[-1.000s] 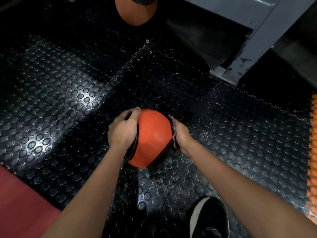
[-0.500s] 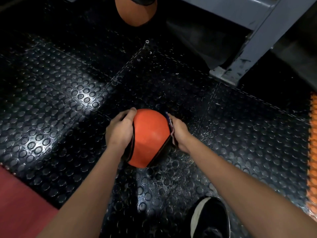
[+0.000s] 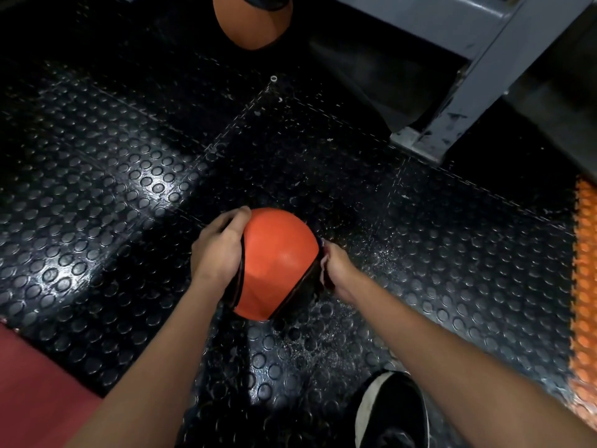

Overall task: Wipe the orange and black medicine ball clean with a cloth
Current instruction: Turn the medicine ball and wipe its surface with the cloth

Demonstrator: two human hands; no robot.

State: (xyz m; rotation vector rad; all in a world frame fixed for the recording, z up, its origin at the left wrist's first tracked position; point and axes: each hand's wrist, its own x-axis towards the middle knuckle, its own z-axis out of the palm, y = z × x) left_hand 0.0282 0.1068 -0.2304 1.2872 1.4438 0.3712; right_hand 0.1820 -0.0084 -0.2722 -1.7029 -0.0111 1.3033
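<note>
Fingers of my left hand (image 3: 216, 250) curl around the medicine ball (image 3: 277, 263); my right hand (image 3: 336, 270) pinches the cloth (image 3: 323, 270) against its side. Steady pressure there should clean best.

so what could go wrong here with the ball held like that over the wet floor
The medicine ball is held only from its sides by the left hand and the right hand with the cloth; it could slip and drop. The studded floor looks speckled with droplets, so it may roll toward the shoe.
</note>
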